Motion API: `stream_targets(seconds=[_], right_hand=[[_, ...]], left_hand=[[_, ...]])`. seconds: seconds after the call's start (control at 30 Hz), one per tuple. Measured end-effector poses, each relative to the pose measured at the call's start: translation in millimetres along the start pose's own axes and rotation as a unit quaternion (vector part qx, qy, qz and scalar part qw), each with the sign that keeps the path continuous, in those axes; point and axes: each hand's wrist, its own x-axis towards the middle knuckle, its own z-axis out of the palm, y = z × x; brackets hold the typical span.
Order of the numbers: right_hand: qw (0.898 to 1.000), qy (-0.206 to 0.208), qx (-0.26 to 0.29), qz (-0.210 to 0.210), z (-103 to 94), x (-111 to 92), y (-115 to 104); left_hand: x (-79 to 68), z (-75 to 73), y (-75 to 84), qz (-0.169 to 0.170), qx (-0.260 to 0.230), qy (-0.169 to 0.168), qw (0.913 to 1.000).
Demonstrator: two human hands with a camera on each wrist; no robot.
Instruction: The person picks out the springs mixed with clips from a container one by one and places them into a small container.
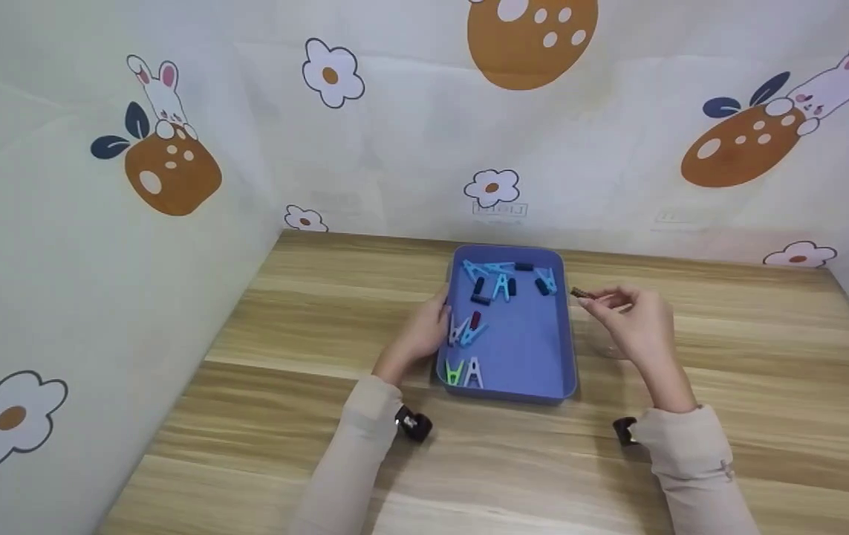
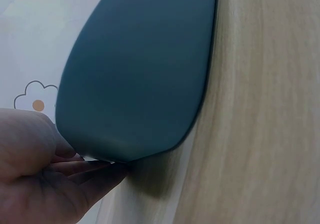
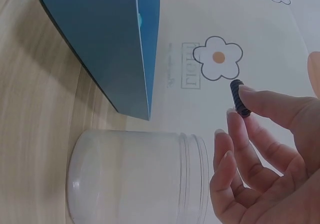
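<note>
Right hand [image 1: 638,321] pinches ribbed piece [image 3: 237,94] right of tray [image 1: 524,345]; light, steady pinch suits. Left hand [image 1: 424,331] touches tray's left side; cannot tell grip.

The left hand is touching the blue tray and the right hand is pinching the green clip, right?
Not quite. In the right wrist view, the right hand pinches a dark ridged piece; the green clip is in the blue tray. The left hand does touch the blue tray.
</note>
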Motion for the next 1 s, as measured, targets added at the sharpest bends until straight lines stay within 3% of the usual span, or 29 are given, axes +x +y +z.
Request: stream_targets(seconds=[0.33,1.0], right_hand=[[1.000,0.007,-0.009,0.008,-6.7,1.8,4.7],[1.000,0.026,-0.003,0.016,-15.8,4.7,13.2]], left_hand=[[-2.3,-1.1,2.5,-0.020,-0.008,-0.007,0.9997],[-0.8,0.0,2.0,-0.024,-0.010,-0.006,0.9996]])
